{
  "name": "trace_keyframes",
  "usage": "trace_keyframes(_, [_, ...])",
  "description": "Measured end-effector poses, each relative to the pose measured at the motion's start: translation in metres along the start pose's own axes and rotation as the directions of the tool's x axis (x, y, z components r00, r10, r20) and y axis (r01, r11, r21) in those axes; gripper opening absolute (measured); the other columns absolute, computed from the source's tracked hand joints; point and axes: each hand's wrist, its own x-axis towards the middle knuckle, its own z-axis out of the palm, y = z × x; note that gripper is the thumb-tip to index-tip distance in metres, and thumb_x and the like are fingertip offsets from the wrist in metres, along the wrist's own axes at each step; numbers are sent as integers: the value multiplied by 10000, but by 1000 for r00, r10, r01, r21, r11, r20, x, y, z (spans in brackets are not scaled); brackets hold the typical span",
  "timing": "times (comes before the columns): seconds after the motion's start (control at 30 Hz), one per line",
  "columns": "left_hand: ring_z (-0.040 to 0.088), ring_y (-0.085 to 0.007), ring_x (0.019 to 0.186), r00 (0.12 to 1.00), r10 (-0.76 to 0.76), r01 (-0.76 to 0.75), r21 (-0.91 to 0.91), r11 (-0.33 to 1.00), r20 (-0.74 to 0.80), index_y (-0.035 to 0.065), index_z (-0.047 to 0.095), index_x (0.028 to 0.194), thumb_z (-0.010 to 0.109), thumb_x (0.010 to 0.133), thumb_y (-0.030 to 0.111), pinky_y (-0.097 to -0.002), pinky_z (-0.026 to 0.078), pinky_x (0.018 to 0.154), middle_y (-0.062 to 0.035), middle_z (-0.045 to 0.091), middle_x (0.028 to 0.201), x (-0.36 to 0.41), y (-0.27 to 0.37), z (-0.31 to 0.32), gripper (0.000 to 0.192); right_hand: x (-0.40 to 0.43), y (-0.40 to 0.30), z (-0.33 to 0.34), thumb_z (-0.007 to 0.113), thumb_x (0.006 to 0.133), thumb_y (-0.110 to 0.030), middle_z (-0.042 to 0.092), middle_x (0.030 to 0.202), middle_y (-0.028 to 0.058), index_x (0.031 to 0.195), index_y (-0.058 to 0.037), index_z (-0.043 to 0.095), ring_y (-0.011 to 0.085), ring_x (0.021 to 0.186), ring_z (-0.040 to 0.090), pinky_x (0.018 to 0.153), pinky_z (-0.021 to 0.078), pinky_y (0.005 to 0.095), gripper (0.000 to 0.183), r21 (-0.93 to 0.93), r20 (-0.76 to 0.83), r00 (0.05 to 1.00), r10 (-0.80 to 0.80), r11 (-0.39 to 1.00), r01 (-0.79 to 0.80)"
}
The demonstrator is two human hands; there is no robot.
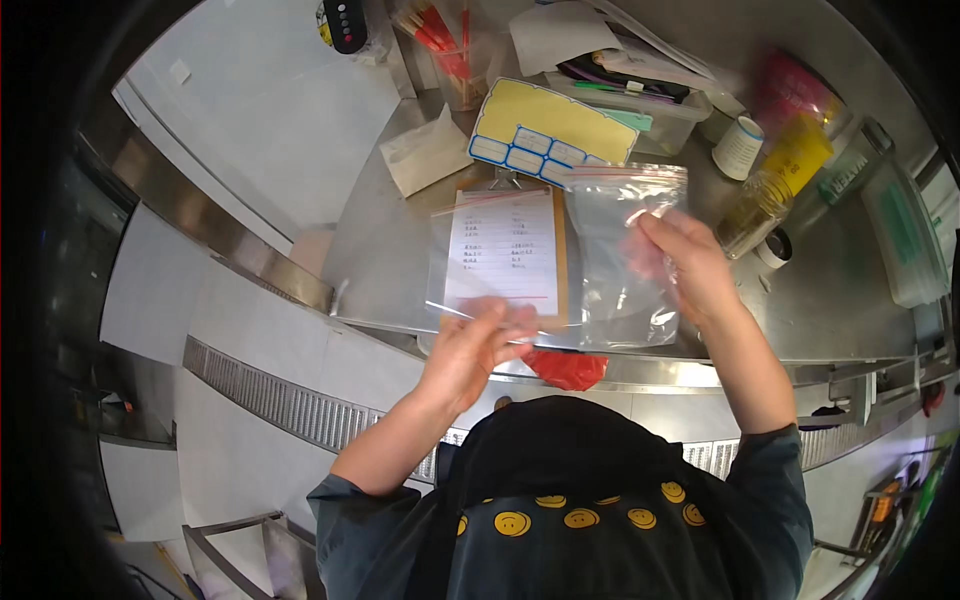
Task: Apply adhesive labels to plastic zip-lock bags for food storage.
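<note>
My right hand [686, 255] grips a clear zip-lock plastic bag [619, 289] by its right side, with the red zip strip at the top. No contents can be made out in this bag. My left hand [476, 349], slightly blurred, has its fingers on the lower part of a second clear zip-lock bag [442, 262]. That bag lies or hangs over a clipboard [559, 247], and the sheet of handwritten paper [502, 281] shows through it. A card of blank-looking blue-edged labels on yellow backing [559, 116] overlaps the clipboard's top.
On the steel table [375, 262] stand a glass jar [754, 214], a white tub [739, 146], a black-and-white lid [774, 247] and a plastic box of papers [675, 127]. A folded napkin [427, 154] lies left. Red plastic [566, 370] hangs below the front edge.
</note>
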Motion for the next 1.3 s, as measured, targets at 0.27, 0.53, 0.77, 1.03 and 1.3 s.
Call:
trace_keyframes(0.27, [648, -264, 817, 932, -271, 250, 116, 961, 239, -23, 406, 1231, 436, 937, 360, -315, 539, 651, -237, 606, 1017, -11, 3, -29, 484, 68, 66, 23, 572, 849, -157, 569, 1003, 113, 1102, 34, 496, 182, 877, 576, 748, 477, 295, 326, -351, 21, 996, 91, 933, -78])
trace_keyframes(0.53, [624, -143, 786, 792, -375, 104, 499, 860, 481, 1, 578, 1047, 495, 929, 222, -240, 495, 678, -115, 655, 901, -32, 37, -40, 264, 151, 2, -1, 627, 741, -134, 557, 1037, 144, 1198, -31, 451, 310, 989, 507, 862, 412, 381, 500, -957, 222, 680, -699, -21, 290])
trace_keyframes(0.77, [557, -144, 926, 860, 481, -487, 556, 674, 169, -17, 535, 1106, 591, 856, 122, -279, 453, 809, -88, 602, 1022, 31, 81, -21, 292, 176, -14, 28, 582, 762, -120, 597, 985, 84, 1084, -75, 572, 277, 1002, 480, 863, 373, 430, 325, -941, 336, 774, -536, -148, 305])
trace_keyframes(1.03, [562, -172, 975, 699, 676, -592, 718, 366, 232, -54, 525, 1137, 652, 805, 166, -268, 437, 837, -121, 596, 1082, 113, 140, 16, 417, 110, -76, 51, 537, 787, -94, 586, 900, 91, 888, -56, 641, 285, 976, 484, 840, 390, 405, 150, -825, 524, 570, -633, -209, 525])
trace_keyframes(1.3, [599, -137, 880, 906, 221, -335, 294, 895, 360, -17, 592, 1061, 640, 827, 178, -271, 470, 773, -91, 637, 986, 99, 117, 60, 308, 38, -78, 51, 671, 678, -98, 541, 943, 67, 918, -74, 614, 275, 952, 480, 809, 377, 392, 248, -808, 544, 314, -778, -386, 444])
